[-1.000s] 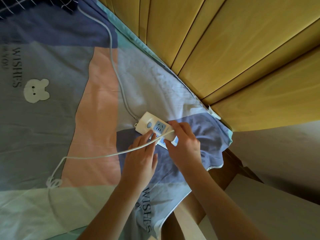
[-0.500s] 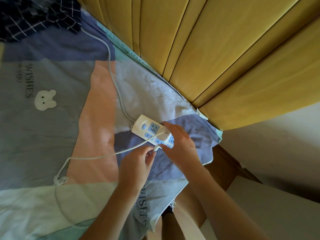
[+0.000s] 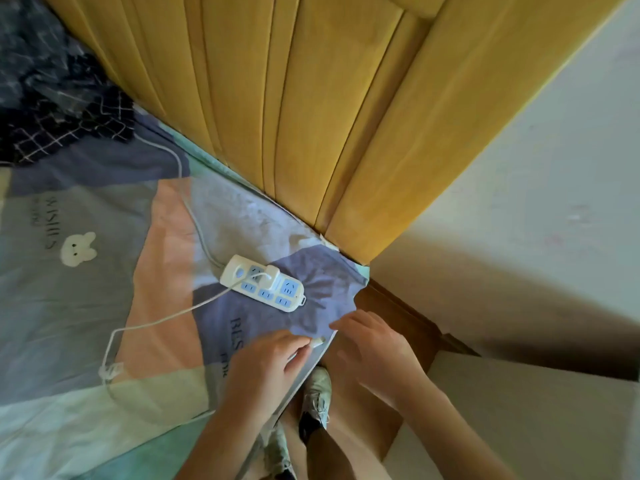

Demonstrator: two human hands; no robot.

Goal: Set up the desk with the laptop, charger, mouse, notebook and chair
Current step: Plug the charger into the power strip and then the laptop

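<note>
At the near bed edge, your left hand [image 3: 266,368] pinched the charger's loose plug [image 3: 317,342], right hand [image 3: 375,348] empty, laptop next.

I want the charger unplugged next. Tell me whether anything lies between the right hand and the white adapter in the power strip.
Nothing visible blocks it. The right hand hovers open near the bed's corner, and only bare bedsheet separates it from the white adapter plugged into the power strip. The left hand pinches the cable's connector tip, off to the side.

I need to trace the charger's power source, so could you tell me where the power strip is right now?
In the head view the power strip lies on the bedsheet near the bed's corner, just below the yellow headboard, beyond both hands, a white plug in it.
</note>
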